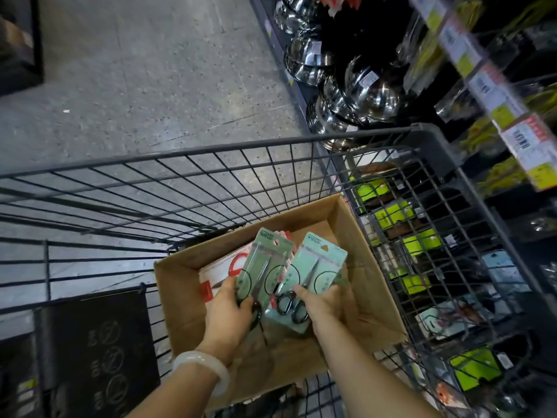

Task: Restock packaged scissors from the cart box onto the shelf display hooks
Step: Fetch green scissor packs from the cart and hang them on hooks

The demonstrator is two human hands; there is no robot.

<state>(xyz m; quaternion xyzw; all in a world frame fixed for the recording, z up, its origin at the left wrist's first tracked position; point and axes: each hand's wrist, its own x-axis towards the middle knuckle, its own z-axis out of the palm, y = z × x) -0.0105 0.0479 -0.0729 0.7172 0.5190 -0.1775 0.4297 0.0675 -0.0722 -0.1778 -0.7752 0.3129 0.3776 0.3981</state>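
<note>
Your left hand (232, 312) grips one scissors pack (265, 267) by its lower end, and your right hand (322, 306) grips a second scissors pack (313, 276) just beside it. Both packs are held above the open cardboard box (370, 285) in the wire cart (211, 173). Each is a pale green card holding black-handled scissors. More packs lie inside the box.

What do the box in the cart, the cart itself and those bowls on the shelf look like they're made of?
The brown open-topped box looks like matte corrugated cardboard, with creased flaps. The dark grid-walled cart appears to be painted or coated metal wire, thin welded bars. The shiny round bowls look like polished stainless steel, mirror-like with bright highlights.
</note>
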